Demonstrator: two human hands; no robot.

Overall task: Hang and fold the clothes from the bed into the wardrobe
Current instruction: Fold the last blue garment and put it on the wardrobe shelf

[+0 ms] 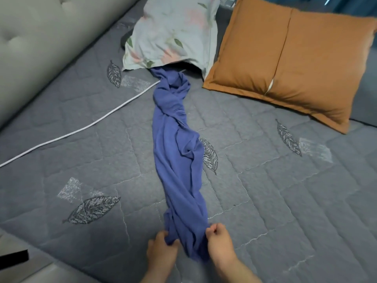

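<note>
I see the blue garment (179, 160) lying on the bed (265, 201) as a long, twisted rope of soft, thin knit fabric with bunched folds along its length. It runs from the near edge of the mattress up to the floral pillow (173, 31), and its far end passes under that pillow's lower edge. The bed cover is a grey quilted fabric, stitched in wavy lines, with embroidered leaf motifs and pale rectangular patches. Just beside the floral pillow lies an orange pillow (295, 64) of smooth woven cloth with a flanged border and a centre seam. A thin white cord (81, 127) crosses the cover to the left of the garment. A padded, tufted headboard (40, 33) lines the left side. My left hand (161, 248) grips the garment's near end from the left, fingers curled into the cloth. My right hand (219, 240) pinches the same end from the right, fingers tightly curled on the fabric edge.
</note>
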